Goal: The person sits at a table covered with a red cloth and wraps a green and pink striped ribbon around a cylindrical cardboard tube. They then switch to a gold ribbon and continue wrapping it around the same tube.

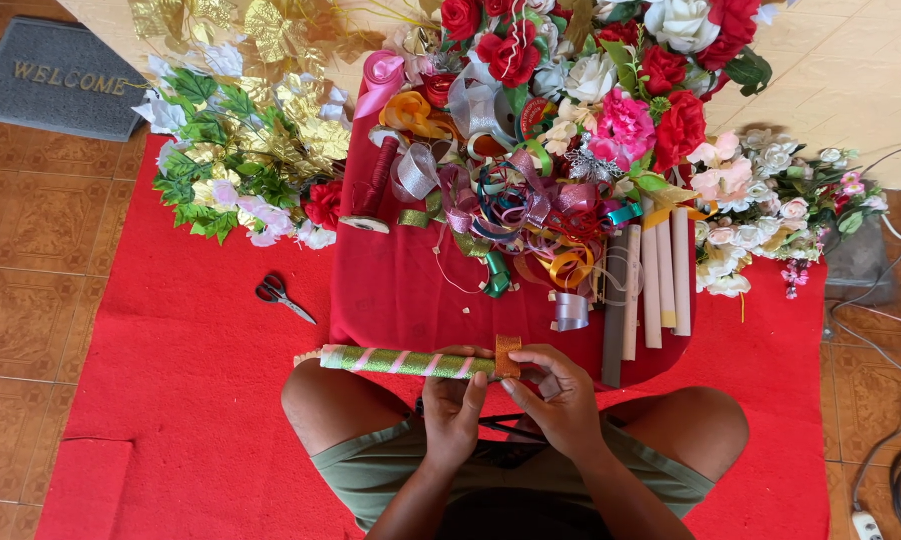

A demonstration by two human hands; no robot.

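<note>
The left hand [453, 400] grips the green glitter stick [406, 361]; the right hand [561, 395] pinches an orange ribbon [509, 356] around it. The ribbon (not fastened, I think) may unwind if the pinch loosens.

A wrapped stick [401, 361] lies along the table's [391, 295] near edge, held in both hands. Ribbon coils [511, 205] crowd its middle, flowers [611, 60] its far edge, bare sticks [661, 280] its right edge. Scissors [283, 296] lie on the floor mat [171, 350], left of the table.

Black scissors [283, 295] lie on the red mat [181, 400] — beside artificial flowers [611, 60] (red, white) — and a grey doormat [59, 78].
</note>
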